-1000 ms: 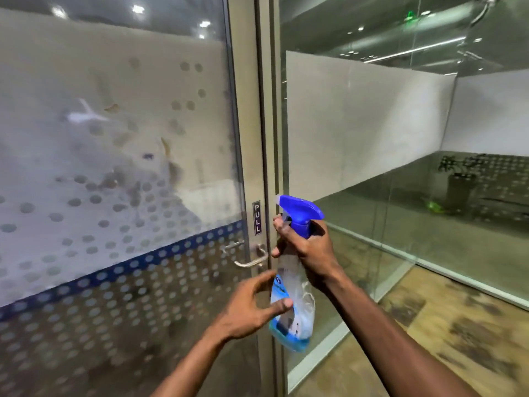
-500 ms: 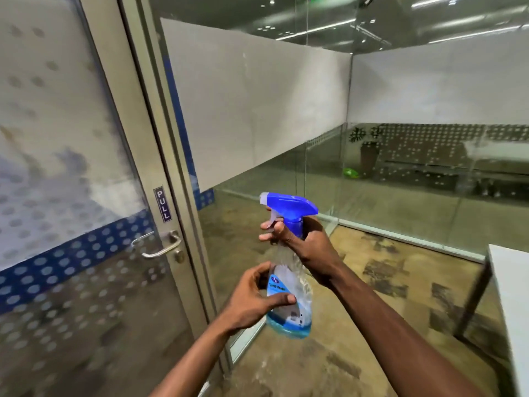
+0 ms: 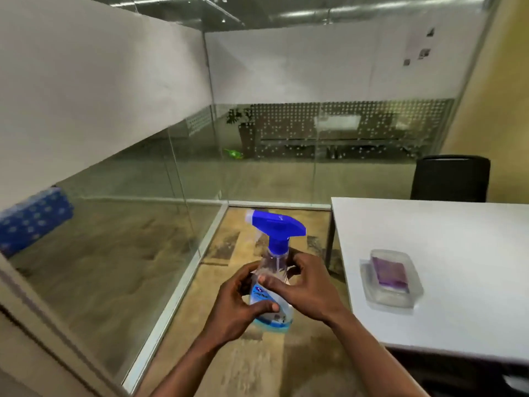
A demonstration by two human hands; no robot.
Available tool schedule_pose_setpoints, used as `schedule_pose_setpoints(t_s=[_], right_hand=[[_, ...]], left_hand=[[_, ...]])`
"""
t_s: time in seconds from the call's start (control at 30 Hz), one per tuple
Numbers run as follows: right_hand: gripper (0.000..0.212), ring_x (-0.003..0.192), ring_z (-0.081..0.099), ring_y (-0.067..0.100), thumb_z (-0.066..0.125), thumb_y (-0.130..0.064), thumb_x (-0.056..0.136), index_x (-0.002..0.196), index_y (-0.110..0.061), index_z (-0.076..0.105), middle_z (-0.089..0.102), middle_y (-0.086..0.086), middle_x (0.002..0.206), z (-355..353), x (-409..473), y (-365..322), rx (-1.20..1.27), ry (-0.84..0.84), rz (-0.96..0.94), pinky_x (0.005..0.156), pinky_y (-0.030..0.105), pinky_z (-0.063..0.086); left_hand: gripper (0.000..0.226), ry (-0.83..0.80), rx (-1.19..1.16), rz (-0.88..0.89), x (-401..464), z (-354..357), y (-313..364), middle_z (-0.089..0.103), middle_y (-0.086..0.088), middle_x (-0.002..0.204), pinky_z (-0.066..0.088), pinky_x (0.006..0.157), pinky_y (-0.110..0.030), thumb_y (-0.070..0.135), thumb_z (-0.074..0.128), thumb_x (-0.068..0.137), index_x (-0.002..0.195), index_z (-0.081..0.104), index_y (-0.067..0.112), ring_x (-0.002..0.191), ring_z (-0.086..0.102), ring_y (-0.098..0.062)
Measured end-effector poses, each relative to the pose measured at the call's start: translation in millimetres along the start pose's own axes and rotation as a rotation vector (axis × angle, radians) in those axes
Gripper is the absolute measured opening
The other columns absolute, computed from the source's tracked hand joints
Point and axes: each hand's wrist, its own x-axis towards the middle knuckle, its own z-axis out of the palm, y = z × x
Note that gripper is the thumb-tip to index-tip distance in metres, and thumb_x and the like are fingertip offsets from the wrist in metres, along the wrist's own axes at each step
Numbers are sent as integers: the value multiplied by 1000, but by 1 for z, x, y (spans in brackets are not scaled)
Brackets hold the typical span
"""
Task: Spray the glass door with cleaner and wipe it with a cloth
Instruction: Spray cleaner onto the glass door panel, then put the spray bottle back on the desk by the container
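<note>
Head view: we see the spray bottle (image 3: 272, 282) upright over the floor, just left of the white worktop (image 3: 446, 270). Our left hand (image 3: 233, 308) and right hand (image 3: 307, 287) each close their grip round its clear body. A clear plastic container (image 3: 390, 279) lies on the worktop.

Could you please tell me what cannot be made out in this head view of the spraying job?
- Spray bottle label: mostly covered by the left hand and right hand.
- Clear container on the white table: blurred, so its purple contents are unidentifiable.
- Glass door: only a frame sliver shows at the lower-left edge.
- Cloth: none identifiable.
</note>
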Motion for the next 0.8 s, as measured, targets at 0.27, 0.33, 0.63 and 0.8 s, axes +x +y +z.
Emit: schedule_pose_setpoints(t_s=[0.27,0.33,0.63,0.8], right_hand=[[31,83,70,0,86,-41,78,104,-29,76,77,-15,88,-80,-5,61,-85,174,177,71,10,51],[28,83,71,3,86,-39,78,102,-31,76,78,-15,90,-99,0,79,-111,215,205,72,14,53],[43,89,72,2,84,-50,75,110,-28,74,78,-16,98,-193,48,169,-247,408,337,76,20,61],[33,88,70,-5,87,-36,77,105,-33,69,73,-21,92,-234,88,207,-272,458,375,68,13,55]], left_hand=[[81,-242,-45,-13,61,99,-8,76,-1,116,58,98,-49,16,91,61,135,59,23,108,73,-22],[83,-293,-61,-21,80,123,-11,76,1,117,59,97,-44,22,92,58,135,59,25,108,73,-19],[83,-489,-68,-31,188,228,-32,69,14,122,55,104,-26,38,92,61,135,56,40,120,64,-8],[79,-552,-70,-63,243,271,-49,64,14,133,49,113,-32,37,87,75,143,47,42,131,57,-9]])
